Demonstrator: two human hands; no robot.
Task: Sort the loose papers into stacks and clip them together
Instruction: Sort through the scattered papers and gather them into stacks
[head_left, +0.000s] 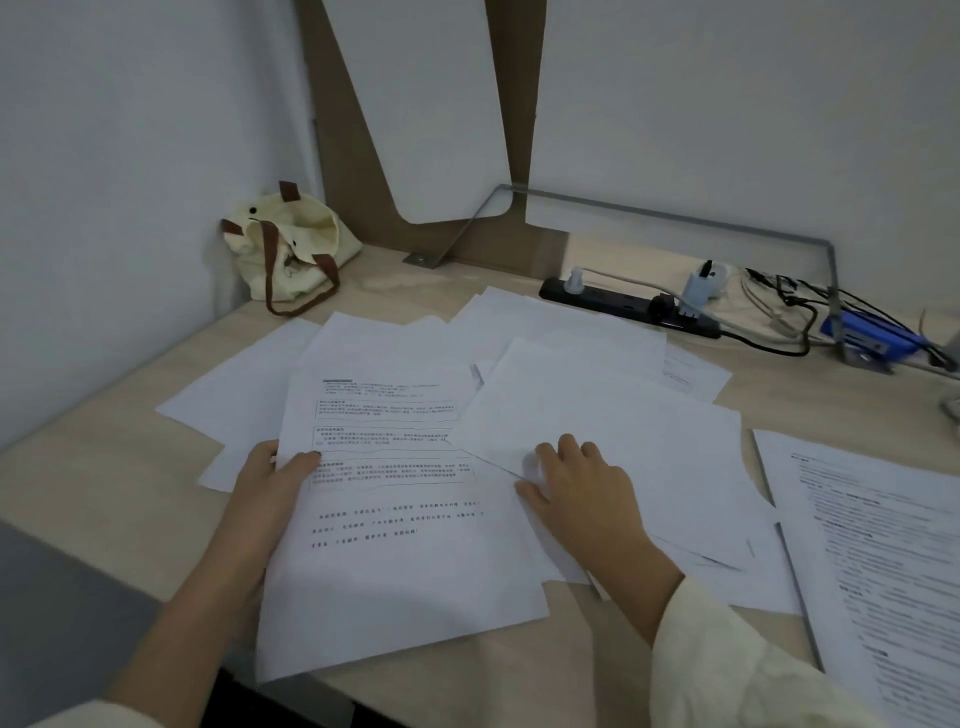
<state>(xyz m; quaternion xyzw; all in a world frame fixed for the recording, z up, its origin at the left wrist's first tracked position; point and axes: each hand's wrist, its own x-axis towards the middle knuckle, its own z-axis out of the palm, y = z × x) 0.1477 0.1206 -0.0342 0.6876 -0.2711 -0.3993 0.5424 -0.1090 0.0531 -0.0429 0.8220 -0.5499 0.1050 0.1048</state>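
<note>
Head view of the sorting stage. The loose papers (545, 332) are spread in overlapping layers across the middle of the counter (104, 467), most lying blank side up, so no finished stack is yet seen among them. A printed sheet (395, 519) is pinched at its left edge by the left hand (270, 488), thumb on top and fingers hidden beneath, presumably so that it can be lifted clear and read for sorting. The right hand (582, 488) is laid on a blank sheet (634, 431) with its fingers (569, 448) spread and nearly flat, gripping nothing; the pile is probably being steadied in this way, or the sheet slid aside. A printed stack (883, 545) is kept apart at the right edge, likely as a sorted group. What appears to be a blue stapler (872, 340) lies beside the power strip (613, 301), well apart from both hands. A tote bag (291, 249) sits in the far corner.
</note>
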